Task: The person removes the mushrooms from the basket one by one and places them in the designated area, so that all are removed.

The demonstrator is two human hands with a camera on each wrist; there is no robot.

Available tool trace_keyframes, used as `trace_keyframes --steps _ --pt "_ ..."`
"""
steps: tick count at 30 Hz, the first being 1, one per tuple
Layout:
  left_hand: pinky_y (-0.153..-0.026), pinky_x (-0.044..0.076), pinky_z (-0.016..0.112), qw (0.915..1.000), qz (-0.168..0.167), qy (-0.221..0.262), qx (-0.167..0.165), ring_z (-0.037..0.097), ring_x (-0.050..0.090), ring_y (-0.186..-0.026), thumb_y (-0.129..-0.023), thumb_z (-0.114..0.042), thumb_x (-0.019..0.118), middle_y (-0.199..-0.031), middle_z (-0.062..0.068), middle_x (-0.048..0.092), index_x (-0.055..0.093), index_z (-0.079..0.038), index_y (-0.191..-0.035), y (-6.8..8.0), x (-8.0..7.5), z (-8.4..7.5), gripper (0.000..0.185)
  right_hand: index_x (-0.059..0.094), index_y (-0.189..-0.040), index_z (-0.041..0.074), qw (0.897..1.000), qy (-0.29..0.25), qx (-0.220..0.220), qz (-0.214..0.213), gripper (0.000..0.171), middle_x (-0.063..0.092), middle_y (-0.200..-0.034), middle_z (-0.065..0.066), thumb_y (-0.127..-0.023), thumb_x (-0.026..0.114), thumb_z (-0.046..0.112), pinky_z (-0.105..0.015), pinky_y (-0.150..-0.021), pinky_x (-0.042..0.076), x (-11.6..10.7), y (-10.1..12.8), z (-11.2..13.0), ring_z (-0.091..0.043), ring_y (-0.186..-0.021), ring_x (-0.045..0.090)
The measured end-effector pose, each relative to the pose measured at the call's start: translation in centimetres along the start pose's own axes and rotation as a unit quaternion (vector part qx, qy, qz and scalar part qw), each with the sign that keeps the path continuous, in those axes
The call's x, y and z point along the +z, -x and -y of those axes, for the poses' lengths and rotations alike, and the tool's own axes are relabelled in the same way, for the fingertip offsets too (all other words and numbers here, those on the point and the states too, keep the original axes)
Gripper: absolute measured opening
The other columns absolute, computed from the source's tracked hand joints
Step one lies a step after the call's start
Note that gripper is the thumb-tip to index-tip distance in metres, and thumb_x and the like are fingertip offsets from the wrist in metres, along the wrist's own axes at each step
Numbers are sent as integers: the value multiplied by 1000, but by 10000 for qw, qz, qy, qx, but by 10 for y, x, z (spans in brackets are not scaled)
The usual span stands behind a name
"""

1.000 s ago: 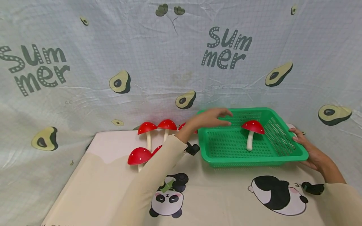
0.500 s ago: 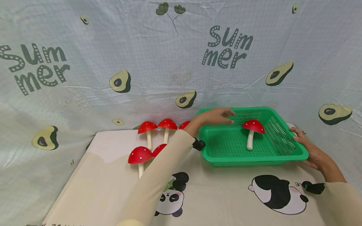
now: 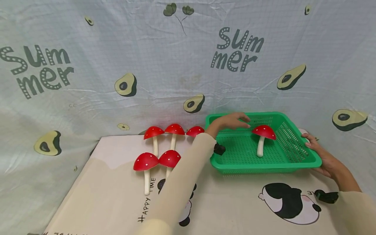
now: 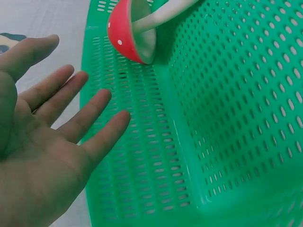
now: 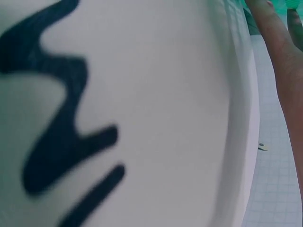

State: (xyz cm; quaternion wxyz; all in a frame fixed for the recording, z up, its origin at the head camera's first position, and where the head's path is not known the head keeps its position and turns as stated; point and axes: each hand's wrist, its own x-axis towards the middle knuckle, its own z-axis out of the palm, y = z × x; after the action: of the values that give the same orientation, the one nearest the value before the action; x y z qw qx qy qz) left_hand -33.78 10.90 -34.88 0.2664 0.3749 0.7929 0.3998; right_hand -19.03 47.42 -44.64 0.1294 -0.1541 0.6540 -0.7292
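Note:
In the head view a green plastic basket (image 3: 252,166) with slotted walls stands at the right. One toy mushroom (image 3: 260,147), with a white-dotted red cap and white stem, is inside it. My left hand (image 3: 233,120) hovers over the basket's back left part, fingers spread and holding nothing; the left wrist view shows the bare palm (image 4: 45,146) beside the basket wall (image 4: 137,165), with the mushroom cap (image 4: 124,33) further along. At the basket's right side, my right hand (image 3: 324,161) grips the rim. Its fingers appear at the top corner of the right wrist view.
Several more such mushrooms (image 3: 146,161) lie on the table left of the basket, one partly behind my left sleeve (image 3: 182,182). The panda-print tablecloth (image 3: 235,209) covers the table. A printed cloth (image 3: 164,65) hangs along the back.
My left hand has moved a little to the right over the basket, uncovering more of the mushrooms on the table. The right hand, the basket and the mushroom inside stay put.

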Motion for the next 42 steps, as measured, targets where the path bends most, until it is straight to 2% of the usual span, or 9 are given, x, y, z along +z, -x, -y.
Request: trace_keyframes --steps 8,13,17,21,26,35,42 --pt "-109 45 48 9997 33 -158 -159 23 45 -140 -105 -23 56 -155 6 47 47 -8 -151 -18 0 -1 49 23 -142 39 9998 -170 -7 -45 35 51 -128 5 -112 21 21 -36 -76 62 2 -5 1 -17 -100 70" --pt "-107 47 47 9989 137 -454 19 24 46 -139 -105 -21 55 -154 6 48 47 -7 -151 -29 4 -2 49 25 -140 38 9997 -197 3 -173 34 53 -124 4 -111 22 21 -37 -74 62 1 -3 2 -17 -97 71" --pt "-105 48 38 9978 158 -647 72 22 46 -139 -104 -21 56 -154 6 48 47 -7 -150 -37 10 -1 49 25 -140 37 9994 -134 25 -327 32 52 -125 4 -111 24 22 -37 -74 62 1 -1 1 -17 -98 71" --pt "-104 43 25 9946 180 -1019 27 18 41 -143 -104 -25 56 -156 4 45 45 -10 -152 -45 17 0 51 25 -139 37 9992 -167 -1 -361 32 53 -125 4 -111 25 21 -37 -75 62 -1 1 -1 -17 -99 70" --pt "-107 38 24 9912 237 -1297 -110 15 37 -145 -104 -30 56 -158 1 41 43 -17 -154 -53 25 0 53 25 -140 37 9990 -335 -18 -279 33 54 -125 3 -111 23 20 -36 -76 62 -3 0 -2 -17 -100 71" --pt "-115 31 25 9890 363 -1417 231 17 25 -151 -105 -26 56 -165 4 29 34 -14 -159 -60 35 0 61 23 -141 35 9983 -574 -96 -88 34 57 -126 2 -111 24 19 -38 -77 62 -2 -2 0 -20 -102 71" --pt "-106 36 21 9831 718 -1620 471 18 29 -146 -106 -24 52 -165 7 27 31 -12 -160 -68 44 -3 60 25 -139 36 9976 -684 -76 -3 33 55 -129 3 -112 23 19 -39 -78 62 -3 -2 0 -20 -104 70"
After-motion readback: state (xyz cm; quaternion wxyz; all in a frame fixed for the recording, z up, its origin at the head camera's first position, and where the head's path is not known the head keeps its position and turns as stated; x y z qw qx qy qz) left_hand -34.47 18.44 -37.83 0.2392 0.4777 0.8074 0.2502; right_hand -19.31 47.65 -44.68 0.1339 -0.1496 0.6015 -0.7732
